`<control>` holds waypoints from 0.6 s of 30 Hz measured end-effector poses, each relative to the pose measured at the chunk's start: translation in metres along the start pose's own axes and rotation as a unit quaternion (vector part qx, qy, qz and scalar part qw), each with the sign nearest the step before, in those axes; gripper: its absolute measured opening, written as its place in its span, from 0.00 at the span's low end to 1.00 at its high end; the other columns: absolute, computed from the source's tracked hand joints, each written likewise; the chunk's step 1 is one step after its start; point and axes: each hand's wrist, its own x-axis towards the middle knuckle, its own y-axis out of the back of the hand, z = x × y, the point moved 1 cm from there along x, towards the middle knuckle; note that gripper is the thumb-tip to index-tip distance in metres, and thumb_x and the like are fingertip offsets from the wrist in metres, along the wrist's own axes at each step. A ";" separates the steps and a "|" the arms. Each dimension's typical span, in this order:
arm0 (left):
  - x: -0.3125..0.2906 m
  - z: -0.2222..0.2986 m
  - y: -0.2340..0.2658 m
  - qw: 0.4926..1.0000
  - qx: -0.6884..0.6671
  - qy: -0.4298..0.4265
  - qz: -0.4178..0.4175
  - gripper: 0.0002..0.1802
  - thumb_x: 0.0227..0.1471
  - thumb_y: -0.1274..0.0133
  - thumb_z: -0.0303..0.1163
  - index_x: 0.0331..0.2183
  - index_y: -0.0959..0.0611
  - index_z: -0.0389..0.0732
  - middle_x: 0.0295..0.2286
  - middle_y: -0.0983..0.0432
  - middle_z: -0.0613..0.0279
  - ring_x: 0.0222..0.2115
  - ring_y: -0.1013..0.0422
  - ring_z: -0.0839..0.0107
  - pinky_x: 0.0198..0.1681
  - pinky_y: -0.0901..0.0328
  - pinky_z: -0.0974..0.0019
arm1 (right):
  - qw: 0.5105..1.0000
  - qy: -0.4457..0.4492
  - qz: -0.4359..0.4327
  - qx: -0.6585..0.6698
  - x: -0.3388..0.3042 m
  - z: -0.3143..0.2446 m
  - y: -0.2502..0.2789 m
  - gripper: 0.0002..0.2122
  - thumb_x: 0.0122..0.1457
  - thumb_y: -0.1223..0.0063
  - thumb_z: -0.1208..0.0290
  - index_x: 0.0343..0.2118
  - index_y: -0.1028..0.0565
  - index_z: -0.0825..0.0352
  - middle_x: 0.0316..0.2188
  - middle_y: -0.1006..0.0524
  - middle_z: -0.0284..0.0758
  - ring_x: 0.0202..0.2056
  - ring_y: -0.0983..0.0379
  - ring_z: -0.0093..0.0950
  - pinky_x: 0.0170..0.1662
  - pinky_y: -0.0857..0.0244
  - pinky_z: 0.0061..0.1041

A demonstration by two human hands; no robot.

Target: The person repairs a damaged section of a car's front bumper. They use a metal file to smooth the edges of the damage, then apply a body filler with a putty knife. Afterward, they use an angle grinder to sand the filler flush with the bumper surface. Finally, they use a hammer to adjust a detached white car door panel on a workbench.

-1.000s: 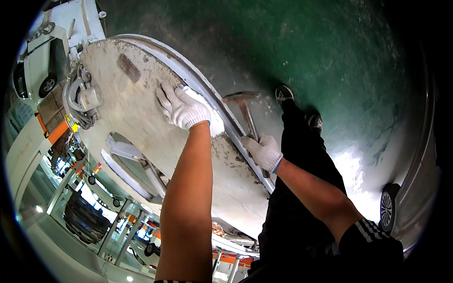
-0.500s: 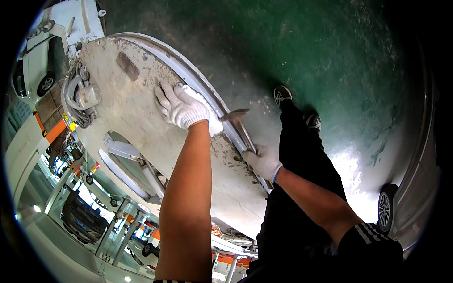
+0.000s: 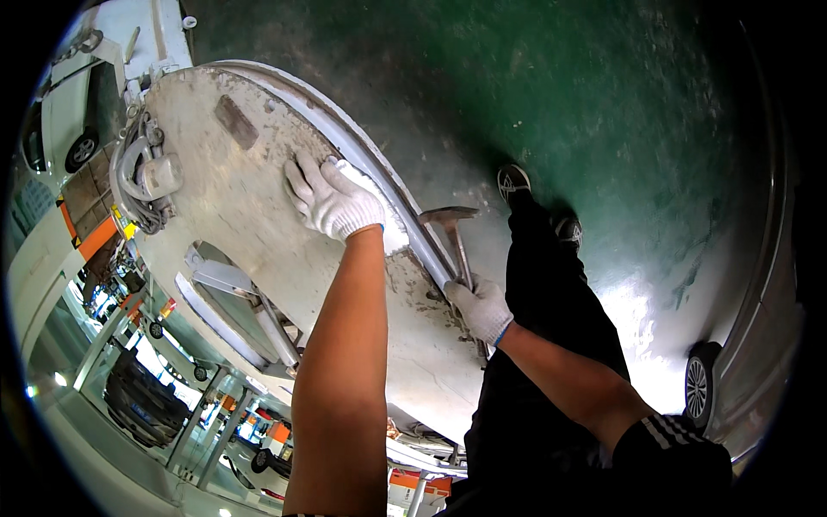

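Observation:
A large, dusty grey metal panel with a curved rim fills the middle of the view. My left hand, in a white glove, lies flat on the panel close to its rim, fingers spread. My right hand, also gloved, grips the handle of a hammer. The hammer's head sits just beyond the rim, over the floor. My dark trousers and shoes show below.
The green floor lies to the right. A bracket with hoses is fixed to the panel's left end. Cars stand at the lower left, another car's wheel at the right edge.
My right hand has swung the hammer along the rim: its head moved down and away from the panel edge, then back out. My left hand stayed flat on the panel.

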 end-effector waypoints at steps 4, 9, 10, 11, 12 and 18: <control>-0.002 0.000 0.000 1.000 0.014 -0.005 -0.001 0.30 0.71 0.64 0.48 0.68 0.29 0.49 0.69 0.39 0.53 0.66 0.39 0.50 0.65 0.41 0.47 | 1.000 -0.010 -0.001 -0.020 0.013 -0.016 -0.001 0.16 0.66 0.42 0.57 0.37 0.21 0.69 0.20 0.25 0.29 0.21 0.30 0.19 0.26 0.34 0.28; -0.002 0.000 0.001 1.000 0.024 -0.004 0.002 0.31 0.71 0.64 0.48 0.68 0.31 0.49 0.69 0.40 0.54 0.66 0.39 0.50 0.64 0.41 0.45 | 0.998 0.028 -0.015 -0.057 0.028 -0.028 -0.002 0.17 0.65 0.41 0.57 0.38 0.20 0.70 0.21 0.24 0.30 0.22 0.29 0.20 0.27 0.34 0.28; -0.002 0.001 0.002 1.000 0.022 0.002 -0.007 0.31 0.71 0.64 0.48 0.68 0.31 0.50 0.70 0.40 0.54 0.66 0.39 0.50 0.64 0.41 0.45 | 0.996 0.034 -0.029 -0.077 0.032 -0.034 -0.005 0.17 0.65 0.41 0.57 0.38 0.20 0.70 0.21 0.24 0.30 0.22 0.29 0.20 0.27 0.34 0.28; -0.003 0.000 0.004 1.000 0.020 0.008 -0.015 0.31 0.71 0.64 0.48 0.69 0.31 0.50 0.70 0.40 0.54 0.66 0.39 0.50 0.64 0.41 0.45 | 0.998 0.040 -0.016 -0.053 0.032 -0.038 -0.007 0.16 0.65 0.41 0.58 0.35 0.21 0.69 0.20 0.25 0.30 0.20 0.30 0.21 0.24 0.35 0.28; -0.003 0.001 0.004 0.999 0.018 0.015 -0.023 0.31 0.71 0.64 0.48 0.69 0.31 0.50 0.70 0.41 0.54 0.66 0.39 0.50 0.64 0.41 0.45 | 0.998 0.047 -0.004 -0.029 0.030 -0.042 -0.009 0.15 0.66 0.41 0.59 0.32 0.23 0.68 0.18 0.27 0.30 0.18 0.32 0.21 0.22 0.36 0.28; -0.002 -0.001 0.001 1.000 0.025 0.010 -0.011 0.31 0.71 0.65 0.49 0.69 0.31 0.50 0.69 0.40 0.55 0.66 0.39 0.50 0.65 0.41 0.44 | 0.999 0.046 -0.014 -0.021 0.040 -0.068 -0.013 0.15 0.64 0.41 0.58 0.31 0.22 0.69 0.19 0.26 0.31 0.18 0.31 0.22 0.23 0.36 0.29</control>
